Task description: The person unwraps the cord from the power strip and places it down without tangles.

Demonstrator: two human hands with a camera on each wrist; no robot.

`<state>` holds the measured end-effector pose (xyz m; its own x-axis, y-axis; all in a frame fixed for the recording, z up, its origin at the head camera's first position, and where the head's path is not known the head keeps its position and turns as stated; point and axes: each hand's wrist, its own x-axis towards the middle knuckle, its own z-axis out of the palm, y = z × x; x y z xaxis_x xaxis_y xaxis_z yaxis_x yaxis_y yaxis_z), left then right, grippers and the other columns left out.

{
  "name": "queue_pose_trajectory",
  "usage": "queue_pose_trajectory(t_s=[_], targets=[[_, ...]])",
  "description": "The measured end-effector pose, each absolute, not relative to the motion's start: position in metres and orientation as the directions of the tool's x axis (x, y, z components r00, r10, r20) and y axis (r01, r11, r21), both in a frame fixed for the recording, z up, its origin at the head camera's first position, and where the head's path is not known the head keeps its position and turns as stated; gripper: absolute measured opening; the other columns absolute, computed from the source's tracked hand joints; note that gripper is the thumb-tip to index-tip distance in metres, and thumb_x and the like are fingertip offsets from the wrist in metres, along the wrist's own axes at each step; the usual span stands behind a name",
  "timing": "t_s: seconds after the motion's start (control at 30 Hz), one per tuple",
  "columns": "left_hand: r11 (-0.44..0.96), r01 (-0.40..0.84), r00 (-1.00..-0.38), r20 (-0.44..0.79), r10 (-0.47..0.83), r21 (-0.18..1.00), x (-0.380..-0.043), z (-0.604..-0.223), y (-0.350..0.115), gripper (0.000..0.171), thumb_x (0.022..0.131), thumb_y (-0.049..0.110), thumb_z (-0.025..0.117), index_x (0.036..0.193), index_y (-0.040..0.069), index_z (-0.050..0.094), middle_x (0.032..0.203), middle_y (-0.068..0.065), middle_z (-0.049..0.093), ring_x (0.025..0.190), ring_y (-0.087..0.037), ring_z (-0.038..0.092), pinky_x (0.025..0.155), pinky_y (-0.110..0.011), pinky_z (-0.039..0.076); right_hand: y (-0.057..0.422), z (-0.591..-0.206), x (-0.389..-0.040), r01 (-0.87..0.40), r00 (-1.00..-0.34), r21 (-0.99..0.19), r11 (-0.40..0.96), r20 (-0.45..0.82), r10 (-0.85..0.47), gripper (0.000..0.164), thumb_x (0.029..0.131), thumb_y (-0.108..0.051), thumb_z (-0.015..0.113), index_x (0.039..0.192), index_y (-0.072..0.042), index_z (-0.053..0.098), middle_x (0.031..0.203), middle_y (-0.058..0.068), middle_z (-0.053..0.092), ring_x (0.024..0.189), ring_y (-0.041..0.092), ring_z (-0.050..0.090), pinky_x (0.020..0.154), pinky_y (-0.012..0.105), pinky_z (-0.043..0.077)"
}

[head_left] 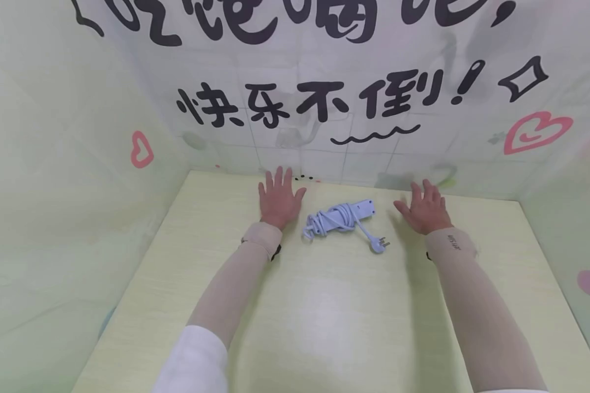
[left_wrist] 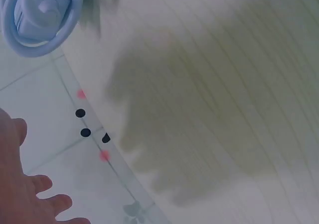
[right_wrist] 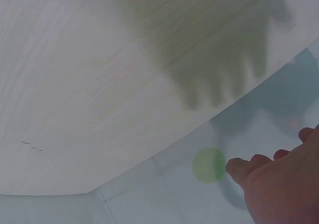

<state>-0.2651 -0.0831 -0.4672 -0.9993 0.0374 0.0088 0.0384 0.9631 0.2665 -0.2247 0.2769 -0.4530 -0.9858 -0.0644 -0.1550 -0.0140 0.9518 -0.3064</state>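
Note:
A white power strip [head_left: 335, 219] lies near the back of the table with its cord wound around it. Its three-pin plug [head_left: 378, 244] hangs off toward the front right on a short length of cord. To the left of the strip is my left hand [head_left: 279, 201], palm down with fingers spread and nothing held. My right hand [head_left: 426, 210] is on the strip's other side, fingers extended, also holding nothing. In the left wrist view, loops of the cord [left_wrist: 44, 47] show at the top left corner. Only a hand and its shadow appear in the right wrist view.
The pale wood-grain table [head_left: 319, 327] ends at a back wall [head_left: 324, 158] covered with printed sheeting, bearing black characters and hearts. More sheeting encloses the left side [head_left: 54, 218] and the right side [head_left: 570, 234].

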Motion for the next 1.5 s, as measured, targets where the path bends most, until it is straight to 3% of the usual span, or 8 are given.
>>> queue_pose_trajectory(t_s=[0.17,0.3,0.4,0.63,0.93,1.2,1.5], targets=[[0.958,0.053,-0.998,-0.001,0.056,0.281,-0.255,-0.468,-0.075,0.071,0.106,0.056,0.035,0.163,0.014,0.023,0.171,-0.009,0.019,0.159,-0.04,0.012,0.128,-0.06,0.011,0.265,-0.453,-0.228,-0.069,-0.984,-0.296,0.953,-0.138,-0.114,0.083,0.106,-0.048,0.044,0.159,0.006,0.011,0.166,0.035,0.0,0.151,0.058,0.01,0.122,0.069,0.017],[0.949,0.084,-0.996,0.012,0.084,0.304,-0.246,-0.47,-0.07,0.07,0.107,0.056,0.034,0.161,0.013,0.027,0.171,-0.009,0.022,0.158,-0.039,0.015,0.128,-0.06,0.013,0.256,-0.454,-0.233,-0.133,-0.978,-0.283,0.95,-0.116,-0.172,0.081,0.106,-0.043,0.049,0.159,0.005,0.013,0.167,0.032,0.003,0.15,0.056,0.017,0.114,0.07,0.032],[0.944,0.109,-0.994,0.006,0.112,0.311,-0.238,-0.472,-0.064,0.071,0.106,0.057,0.032,0.161,0.012,0.028,0.17,-0.009,0.024,0.158,-0.04,0.017,0.127,-0.06,0.013,0.251,-0.455,-0.236,-0.17,-0.972,-0.287,0.943,-0.109,-0.209,0.079,0.106,-0.039,0.051,0.16,0.005,0.013,0.166,0.031,0.009,0.15,0.053,0.021,0.112,0.069,0.036],[0.937,0.189,-0.98,-0.01,0.2,0.295,-0.214,-0.473,-0.047,0.07,0.106,0.058,0.032,0.159,0.013,0.031,0.167,-0.01,0.031,0.156,-0.04,0.024,0.127,-0.059,0.017,0.239,-0.451,-0.237,-0.238,-0.95,-0.341,0.909,-0.113,-0.291,0.072,0.106,-0.031,0.054,0.16,0.001,0.018,0.165,0.028,0.024,0.153,0.047,0.024,0.123,0.06,0.025],[0.925,0.276,-0.96,0.029,0.279,0.26,-0.196,-0.485,-0.031,0.079,0.098,0.063,0.052,0.155,0.011,0.039,0.161,-0.009,0.041,0.149,-0.036,0.037,0.123,-0.055,0.029,0.232,-0.451,-0.235,-0.42,-0.896,-0.226,0.879,-0.052,-0.441,0.068,0.098,-0.023,0.068,0.156,-0.006,0.037,0.161,0.018,0.041,0.147,0.043,0.04,0.119,0.064,0.031],[0.926,0.272,-0.96,0.009,0.28,0.262,-0.194,-0.49,-0.028,0.077,0.093,0.044,0.072,0.154,0.012,0.037,0.15,-0.013,0.048,0.13,-0.035,0.05,0.103,-0.05,0.049,0.23,-0.468,-0.23,-0.449,-0.883,-0.235,0.862,-0.036,-0.469,0.065,0.097,-0.023,0.07,0.153,-0.005,0.042,0.155,0.016,0.048,0.139,0.042,0.048,0.115,0.061,0.038],[0.919,0.306,-0.951,0.049,0.304,0.248,-0.206,-0.501,-0.034,0.073,0.093,0.025,0.073,0.153,0.005,0.036,0.142,-0.017,0.054,0.124,-0.034,0.053,0.098,-0.045,0.053,0.226,-0.477,-0.225,-0.473,-0.879,-0.213,0.855,0.041,-0.475,0.056,0.094,-0.018,0.073,0.143,-0.001,0.051,0.14,0.018,0.059,0.123,0.039,0.058,0.105,0.056,0.048]])
